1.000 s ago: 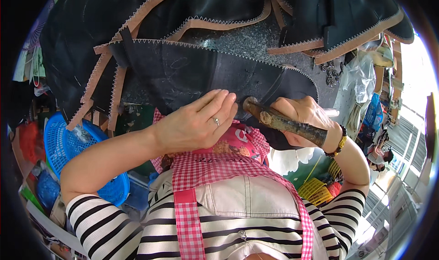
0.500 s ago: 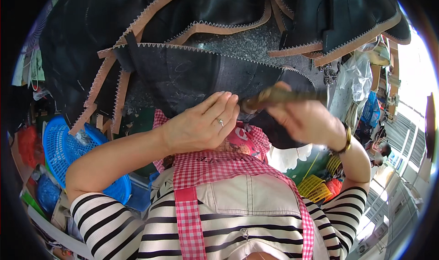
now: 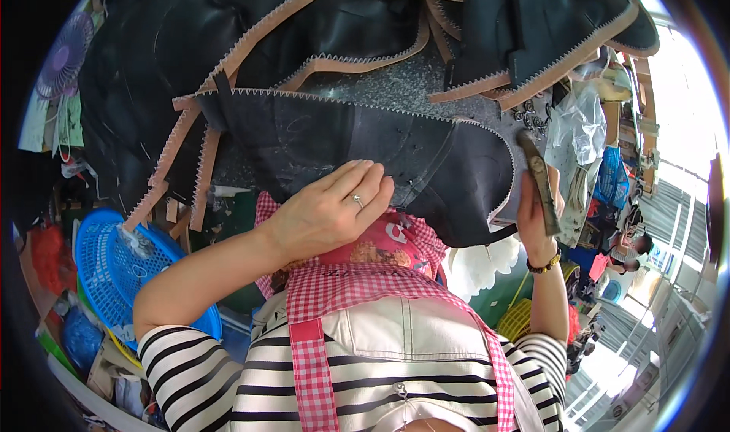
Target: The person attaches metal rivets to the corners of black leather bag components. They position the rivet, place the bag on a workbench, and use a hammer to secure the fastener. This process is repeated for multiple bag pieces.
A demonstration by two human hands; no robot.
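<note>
A black leather piece [image 3: 365, 139] with zigzag stitching along its far edge lies across the worktop in front of me. My left hand [image 3: 327, 211], a ring on one finger, rests at the near edge of this piece. Its fingers are pressed together, closed on the edge; the fingertips hide what is under them. To the right, beyond the rounded stitched end of the leather, my right hand [image 3: 534, 215] is raised and closed around a worn hammer [image 3: 538, 175]. The hammer is apart from the leather, and my grip on it is partly hidden behind its head.
More black leather pieces with tan stitched edging [image 3: 578, 63] are heaped at the back. The speckled worktop [image 3: 365, 82] shows between them. A blue plastic basket [image 3: 103, 253] stands at the left, and a clear plastic bag [image 3: 582, 124] lies at the right.
My right hand has carried the hammer from beside my left fingers out to the right, off the leather. The left hand keeps its place on the edge. The view has shifted slightly.
</note>
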